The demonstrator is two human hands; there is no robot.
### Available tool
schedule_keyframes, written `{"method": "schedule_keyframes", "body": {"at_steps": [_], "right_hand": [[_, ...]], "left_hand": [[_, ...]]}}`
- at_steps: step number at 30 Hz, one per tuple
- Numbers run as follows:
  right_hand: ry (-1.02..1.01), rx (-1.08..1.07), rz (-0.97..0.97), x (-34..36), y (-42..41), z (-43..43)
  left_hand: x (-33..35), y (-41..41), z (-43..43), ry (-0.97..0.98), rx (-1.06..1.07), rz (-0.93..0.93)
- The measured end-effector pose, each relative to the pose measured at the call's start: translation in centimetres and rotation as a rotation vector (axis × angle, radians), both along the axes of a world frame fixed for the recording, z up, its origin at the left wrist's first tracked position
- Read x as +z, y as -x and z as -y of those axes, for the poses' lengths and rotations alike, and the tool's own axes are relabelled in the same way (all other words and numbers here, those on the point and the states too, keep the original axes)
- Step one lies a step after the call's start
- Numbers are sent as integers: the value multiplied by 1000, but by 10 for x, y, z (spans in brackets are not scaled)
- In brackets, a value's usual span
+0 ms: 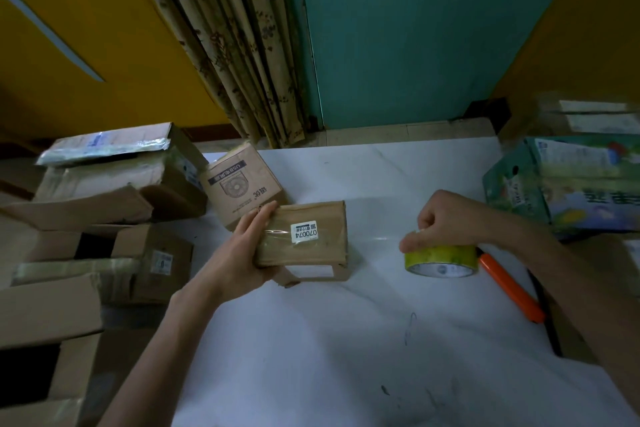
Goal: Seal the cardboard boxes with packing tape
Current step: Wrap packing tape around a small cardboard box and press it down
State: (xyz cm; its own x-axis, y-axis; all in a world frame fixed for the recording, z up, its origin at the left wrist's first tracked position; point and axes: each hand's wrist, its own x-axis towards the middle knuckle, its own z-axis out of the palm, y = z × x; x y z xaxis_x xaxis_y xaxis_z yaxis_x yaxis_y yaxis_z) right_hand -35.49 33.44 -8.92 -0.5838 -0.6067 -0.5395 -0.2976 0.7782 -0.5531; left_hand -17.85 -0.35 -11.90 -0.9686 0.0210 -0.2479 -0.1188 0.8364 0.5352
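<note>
Grips box (311, 246) by its left end with left hand (242, 253), fingers and thumb curled round it, mid white surface (346, 340), with more boxes (156, 253) piled at left. Pinches top of tape roll (440, 258) with curled right hand (450, 218), well right of the box, just beside an orange cutter (509, 288). Possibly stretches a clear strip (377, 236) from roll to box; too faint to be sure

A white table (346, 340) is carrying a flat brown box (304, 236) at its middle, with a fan-printed box (242, 184) lying just behind it. To the right, a yellow tape roll (441, 260) is sitting near an orange-handled cutter (509, 288), and a colourful carton (571, 191) is standing at the far right.
</note>
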Motion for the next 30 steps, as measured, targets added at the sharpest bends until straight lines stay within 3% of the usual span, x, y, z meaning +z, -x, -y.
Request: {"method": "schedule_keyframes", "body": {"at_steps": [3,6,9,12,15,19,30], "right_hand": [[72,-26,-24,3,-2,11],[114,-70,-21,4,-5,19],[113,-77,12,7,-7,24],[112,-131,153,9,-6,22],[72,-138,186,10,-5,11],[-3,-80,40,1,-8,5],[52,-189,62,-30,-16,13]], "left_hand": [[23,7,-10,277,49,196],[45,28,-53,455,-27,132],[45,56,-106,432,-213,17],[27,73,-132,452,-305,47],[13,69,-131,464,-294,6],[11,58,-123,433,-286,-54],[14,58,-131,459,-231,-84]]}}
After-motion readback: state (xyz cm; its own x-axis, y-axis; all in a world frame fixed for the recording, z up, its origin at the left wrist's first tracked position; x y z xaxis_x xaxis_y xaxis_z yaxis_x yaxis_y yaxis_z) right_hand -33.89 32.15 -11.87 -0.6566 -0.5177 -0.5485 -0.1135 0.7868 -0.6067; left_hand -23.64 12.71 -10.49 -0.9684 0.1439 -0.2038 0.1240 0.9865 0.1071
